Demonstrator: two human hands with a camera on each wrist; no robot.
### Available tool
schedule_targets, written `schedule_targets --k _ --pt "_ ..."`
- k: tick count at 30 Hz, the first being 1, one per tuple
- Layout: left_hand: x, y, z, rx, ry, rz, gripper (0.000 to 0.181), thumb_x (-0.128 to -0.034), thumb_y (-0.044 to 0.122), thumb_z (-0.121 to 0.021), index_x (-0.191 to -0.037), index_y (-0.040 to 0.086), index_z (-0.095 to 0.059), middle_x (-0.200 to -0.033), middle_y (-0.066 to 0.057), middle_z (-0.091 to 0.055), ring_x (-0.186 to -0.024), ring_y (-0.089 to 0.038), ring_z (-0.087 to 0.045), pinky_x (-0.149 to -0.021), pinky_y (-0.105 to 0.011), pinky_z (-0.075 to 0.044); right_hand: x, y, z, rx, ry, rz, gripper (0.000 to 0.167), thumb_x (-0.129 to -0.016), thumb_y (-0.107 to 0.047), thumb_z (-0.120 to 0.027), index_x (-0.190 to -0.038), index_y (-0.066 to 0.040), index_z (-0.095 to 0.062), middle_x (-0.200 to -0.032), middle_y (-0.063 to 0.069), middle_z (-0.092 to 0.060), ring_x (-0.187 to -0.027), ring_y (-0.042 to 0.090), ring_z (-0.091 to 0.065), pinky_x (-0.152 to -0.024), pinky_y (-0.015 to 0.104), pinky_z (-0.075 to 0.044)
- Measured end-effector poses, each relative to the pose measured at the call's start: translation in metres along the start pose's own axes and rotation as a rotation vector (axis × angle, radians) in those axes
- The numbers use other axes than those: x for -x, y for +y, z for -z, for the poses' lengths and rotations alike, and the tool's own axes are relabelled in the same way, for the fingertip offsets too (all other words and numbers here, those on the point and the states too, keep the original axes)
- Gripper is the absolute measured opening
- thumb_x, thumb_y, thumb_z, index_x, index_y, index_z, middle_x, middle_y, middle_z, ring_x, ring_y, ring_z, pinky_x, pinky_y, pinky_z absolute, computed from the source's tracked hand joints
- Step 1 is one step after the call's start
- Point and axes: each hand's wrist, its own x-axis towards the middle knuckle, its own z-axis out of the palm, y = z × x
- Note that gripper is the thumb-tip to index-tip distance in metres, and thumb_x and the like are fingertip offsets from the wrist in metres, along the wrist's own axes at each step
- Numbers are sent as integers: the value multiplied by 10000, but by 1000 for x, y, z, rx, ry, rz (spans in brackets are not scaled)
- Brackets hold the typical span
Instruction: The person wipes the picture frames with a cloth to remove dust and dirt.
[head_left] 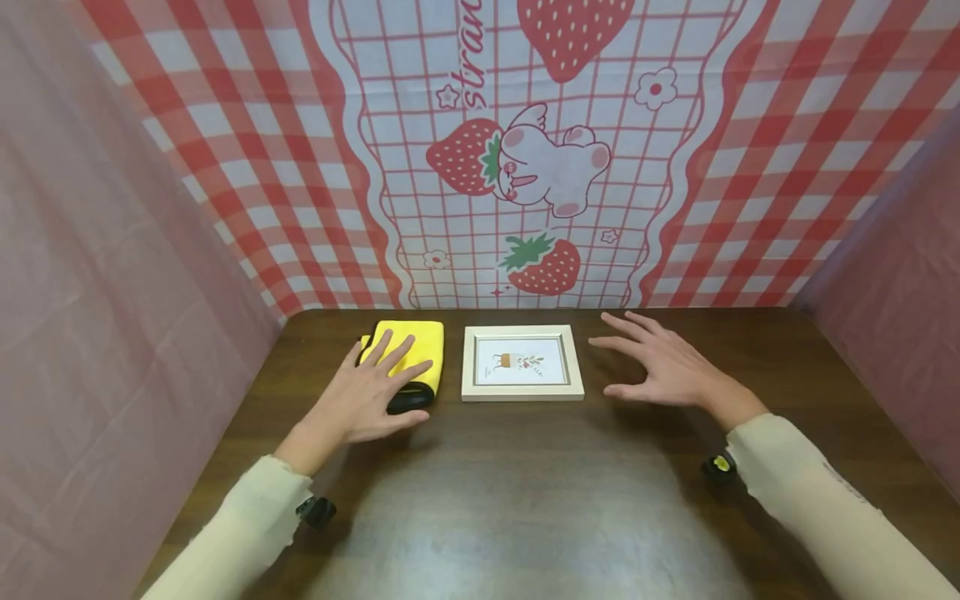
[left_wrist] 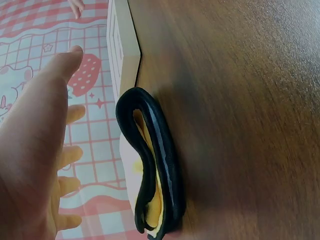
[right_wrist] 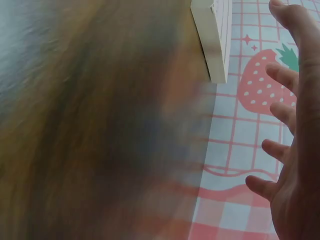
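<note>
A folded yellow cloth with black edging (head_left: 422, 340) lies on the table, left of a cream picture frame (head_left: 522, 392) that lies flat with its picture facing up. Above the cloth hovers my left hand (head_left: 367, 392), fingers spread. The left wrist view shows a gap between this hand (left_wrist: 32, 135) and the cloth's rolled black edge (left_wrist: 167, 165). To the right of the picture frame, my right hand (head_left: 663, 362) is held in the air with its fingers apart, touching nothing. The right wrist view has its fingers beside one corner of the picture frame (right_wrist: 212, 42).
The dark wooden table (head_left: 517, 492) reaches back to a red and white checked strawberry-print cloth (head_left: 540, 192). Pink curtains hang at the left (head_left: 112, 292) and right (head_left: 892, 275). Each wrist wears a small black device (head_left: 317, 512).
</note>
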Motion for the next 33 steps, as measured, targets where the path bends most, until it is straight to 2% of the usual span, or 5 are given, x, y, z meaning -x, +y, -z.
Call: schedule_targets --k 7,17,24,33 --pt "1 0 -3 11 -14 0 819 -1004 733 -606 -1688 287 -534 -1844 -135 -392 -1723 -478 -333 -1337 -766 -300 -17 -1 -8 -53 -28 -27 780 -907 -596 -844 -1590 -279 -641 -1843 116 -389 -1675 504 -331 -1233 831 -384" --pt "3 0 -2 7 -11 4 813 -1002 721 -614 -1684 285 -540 -1840 -142 -398 -1722 -480 -335 -1341 -763 -296 -41 2 -13 -120 -31 -40 708 -929 -510 -858 -1541 -208 -671 -1816 142 -425 -1622 474 -396 -1216 799 -429" --pt "3 -1 -4 10 -15 8 808 -1010 720 -606 -1682 276 -540 -1838 -144 -402 -1717 -486 -343 -1322 -777 -320 -49 2 -22 -162 -69 -77 668 -935 -516 -848 -1508 -210 -691 -1800 137 -447 -1611 457 -406 -1228 788 -426" --pt "3 -3 -7 52 -22 12 800 -1011 708 -618 -1678 271 -547 -1836 -152 -403 -1713 -496 -346 -1307 -794 -327 -56 6 -39 -237 -51 -71 604 -930 -449 -864 -1439 -155 -724 -1782 168 -473 -1598 476 -425 -1255 765 -404"
